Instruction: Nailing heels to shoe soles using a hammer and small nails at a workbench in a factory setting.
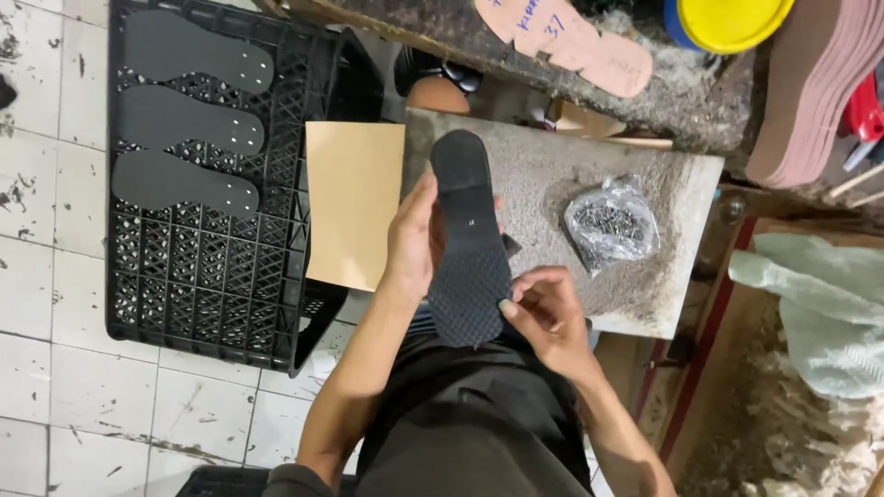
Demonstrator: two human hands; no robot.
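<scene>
We gripped the long black rubber shoe sole (468,241) between our left hand (412,241) and right hand (545,308), its long axis toward the frame top.

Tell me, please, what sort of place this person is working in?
Most likely a small shoemaking workshop: the hands hold a black shoe sole, more cut soles lie on a black crate, and paper sole patterns sit on the rough bench.

This is a small shoemaking workshop. Flat black cut-out soles (184,120) lie in a black plastic lattice crate (212,276) on a stained white tiled floor (55,350), pink sole-shaped paper patterns (575,41) rest on a worn, dusty tabletop (552,175), and a clear bag of small dark nails (610,224) sits there too. A stack of brown sole blanks (810,92) stands at the right.
</scene>
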